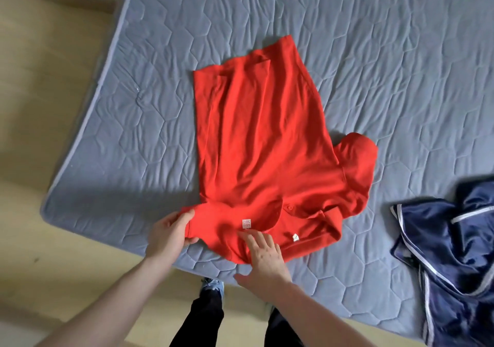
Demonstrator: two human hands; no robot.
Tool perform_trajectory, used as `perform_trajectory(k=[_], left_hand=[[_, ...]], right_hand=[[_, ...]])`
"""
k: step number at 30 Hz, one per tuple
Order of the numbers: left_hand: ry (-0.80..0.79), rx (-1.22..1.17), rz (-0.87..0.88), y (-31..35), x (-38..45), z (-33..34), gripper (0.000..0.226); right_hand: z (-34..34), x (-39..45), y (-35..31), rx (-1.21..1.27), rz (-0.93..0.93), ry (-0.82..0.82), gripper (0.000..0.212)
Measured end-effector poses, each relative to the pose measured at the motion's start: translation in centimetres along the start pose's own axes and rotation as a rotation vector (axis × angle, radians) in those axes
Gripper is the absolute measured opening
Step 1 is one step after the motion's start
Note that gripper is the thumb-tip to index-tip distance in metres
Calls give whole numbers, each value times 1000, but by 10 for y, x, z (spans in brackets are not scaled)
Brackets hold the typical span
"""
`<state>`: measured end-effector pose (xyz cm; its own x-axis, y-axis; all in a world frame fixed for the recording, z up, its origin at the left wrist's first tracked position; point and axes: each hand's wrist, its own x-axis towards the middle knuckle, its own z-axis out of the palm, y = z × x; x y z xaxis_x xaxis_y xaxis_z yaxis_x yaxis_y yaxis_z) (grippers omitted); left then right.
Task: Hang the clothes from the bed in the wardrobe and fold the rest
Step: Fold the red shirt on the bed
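quilted grey-blue mattress, wood floor at its left edge. red polo shirt spread mid-mattress, collar at the near edge, 1 side already folded in. navy satin garment crumpled at the right edge. left hand pinches the near sleeve; right hand lies flat, fingers straight, on the collar. risk (my guess): the quilt drags and the fold skews.
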<state>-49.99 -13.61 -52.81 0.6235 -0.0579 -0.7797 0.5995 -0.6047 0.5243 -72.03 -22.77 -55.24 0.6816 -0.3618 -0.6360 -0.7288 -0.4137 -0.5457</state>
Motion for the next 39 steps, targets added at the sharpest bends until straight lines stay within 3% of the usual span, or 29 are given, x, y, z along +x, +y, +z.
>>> perform_trajectory(k=[2,5,7,9,11,17,22,29,31,34,39], left_hand=[[-9,-100,-10,6,-3,7,24],[-71,-165,20,21,-15,19,24],[-123,-151,91,35,-27,27,23],[-185,-95,189,58,-45,42,14],[-228,-28,295,83,-61,66,21],[-400,69,481,137,-102,202,19],[-480,175,459,145,-114,312,18],[-650,371,355,125,-80,357,16],[-609,397,360,120,-59,344,11],[-429,542,449,129,-11,310,10],[-25,619,495,185,71,253,29]], right_hand=[[16,10,-17,-38,120,20,81],[11,17,-19,-16,264,134,34],[1,15,-10,37,284,192,23],[-16,7,2,220,308,307,14],[-36,-4,15,436,357,417,4],[-98,-31,66,719,525,591,13],[-119,-31,109,776,619,647,15],[-115,-17,150,680,783,629,18],[-115,-15,150,686,782,686,15],[-119,0,140,565,599,816,22],[-130,53,119,454,343,668,29]])
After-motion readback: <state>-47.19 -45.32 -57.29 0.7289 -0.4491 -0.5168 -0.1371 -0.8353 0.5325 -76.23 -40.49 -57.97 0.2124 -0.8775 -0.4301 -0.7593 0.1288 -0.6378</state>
